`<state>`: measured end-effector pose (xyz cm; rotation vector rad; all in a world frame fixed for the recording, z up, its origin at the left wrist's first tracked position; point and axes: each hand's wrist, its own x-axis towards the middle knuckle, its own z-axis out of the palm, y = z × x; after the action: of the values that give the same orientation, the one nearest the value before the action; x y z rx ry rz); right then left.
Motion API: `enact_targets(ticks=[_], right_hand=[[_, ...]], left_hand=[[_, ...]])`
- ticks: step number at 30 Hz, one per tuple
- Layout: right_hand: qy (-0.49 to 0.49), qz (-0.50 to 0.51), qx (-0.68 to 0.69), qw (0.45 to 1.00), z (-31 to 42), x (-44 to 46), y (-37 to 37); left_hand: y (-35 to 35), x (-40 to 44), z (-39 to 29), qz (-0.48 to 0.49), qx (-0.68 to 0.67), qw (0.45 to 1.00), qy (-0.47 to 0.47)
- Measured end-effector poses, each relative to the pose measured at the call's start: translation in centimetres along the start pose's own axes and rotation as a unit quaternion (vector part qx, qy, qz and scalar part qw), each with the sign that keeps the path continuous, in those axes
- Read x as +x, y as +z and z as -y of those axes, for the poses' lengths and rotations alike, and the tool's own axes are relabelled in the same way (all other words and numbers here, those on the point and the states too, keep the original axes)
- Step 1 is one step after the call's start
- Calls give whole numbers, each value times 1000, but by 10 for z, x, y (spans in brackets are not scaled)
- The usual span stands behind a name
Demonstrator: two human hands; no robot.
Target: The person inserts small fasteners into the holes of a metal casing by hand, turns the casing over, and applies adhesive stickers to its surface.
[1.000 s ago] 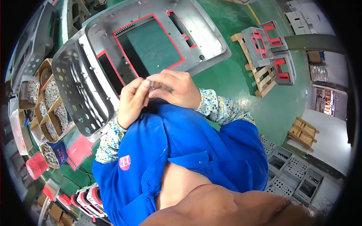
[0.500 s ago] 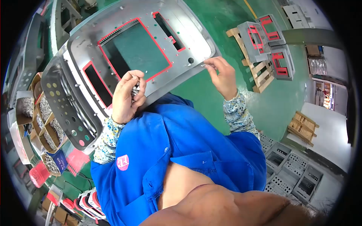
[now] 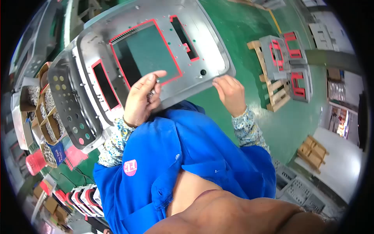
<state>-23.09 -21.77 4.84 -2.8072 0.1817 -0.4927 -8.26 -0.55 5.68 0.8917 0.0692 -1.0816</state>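
A large grey metal housing panel (image 3: 210, 48) with red-edged cutouts lies in front of me. My left hand (image 3: 141, 99) is curled round several small metal fasteners (image 3: 150, 94) over the panel's near side, its index finger pointing out to the right. Another small piece shows near that hand's fingertips. At the panel's near right corner, beside a round hole (image 3: 203, 72), my right hand (image 3: 230, 93) is closed in a pinch. Whatever lies between its fingertips is hidden. Small studs stand up around the cutouts.
Open boxes of small fasteners (image 3: 50, 132) stand at the left, next to a dark perforated panel (image 3: 66, 105). At the right, grey housings with red trim (image 3: 269, 48) rest by a wooden pallet (image 3: 278, 93). Another pallet (image 3: 313, 152) lies farther right.
The view has shifted, so the panel sits a little further right and lower. My left index finger has stretched out. The small piece seen at my right fingertips before is now out of sight.
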Motion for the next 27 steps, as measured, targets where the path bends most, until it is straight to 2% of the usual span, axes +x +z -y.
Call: enact_targets(ticks=[3, 5, 6, 11, 13, 15, 16, 17, 19, 21, 23, 25, 26, 27], right_hand=[[-9, -19, -8, 1000, -2, 4, 5], [18, 27, -57, 998, -7, 1, 8], [-19, -3, -64, 998, -10, 4, 9], [-16, 14, 15, 1000, 2, 24, -18], [-8, -17, 210, 978, 15, 40, -11], [-14, -20, 335, 942, 29, 53, 3], [-46, -9, 351, 935, 29, 57, 6], [-52, -52, 363, 929, 30, 58, 9], [-37, -61, 359, 930, 20, 58, 8], [-8, -90, 301, 949, -6, 61, -5], [78, -106, 271, 953, -41, 61, -15], [84, -97, 179, 975, -75, 60, -8], [87, -99, 178, 975, -83, 59, -2], [68, -81, 143, 984, -89, 59, 4]], left_hand=[[-3, 5, 7, 18, -29, 999, -7], [-1, 10, 9, 19, -45, 999, -6], [0, 11, 10, 21, -44, 999, 0], [17, 13, 13, 7, -14, 999, 37], [27, 17, 16, 45, 26, 997, 56], [40, 21, 20, 64, 49, 995, 51], [45, 22, 22, 61, 81, 992, 71], [48, 24, 23, 57, 111, 988, 91], [52, 28, 24, 69, 123, 984, 107], [49, 31, 18, 73, 21, 996, 44], [27, 45, 12, 19, -136, 988, 69], [19, 51, 5, -96, -329, 936, 83], [19, 53, 6, -139, -336, 926, 98], [19, 55, 9, -138, -334, 927, 98]])
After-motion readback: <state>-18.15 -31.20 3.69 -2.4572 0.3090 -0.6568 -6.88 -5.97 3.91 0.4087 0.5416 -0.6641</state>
